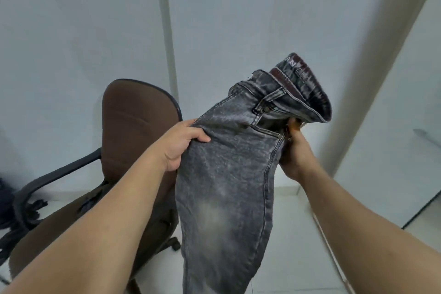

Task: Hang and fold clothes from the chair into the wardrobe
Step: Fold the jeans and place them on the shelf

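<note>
Grey washed jeans (229, 174) held up in the air, just right of the brown office chair (136, 126) and in front of it, legs hanging down past the bottom of the view. Waistband (303, 88) flopped over at the top, dark inner lining showing. Left hand (181, 143) grips the left edge of the jeans below the hip, thumb on the front of the fabric, fingers curled behind. Right hand (296, 150) holds the right side seam near the front pocket, fingers wrapped into the cloth; something small and orange-brown sits at the fingertips, can't tell what. Both hands closed on denim, nothing slack.

Chair seat has some dark cloth (21, 212) left over its left armrest, so more garments likely remain. Pale panels behind the chair, a white upright post right of it; wardrobe interior not visible.

Step, as judged: jeans picked off the chair, being straightened for folding. Next move probably needs the legs lined up seam to seam, then halved, then a turn towards the wardrobe.
</note>
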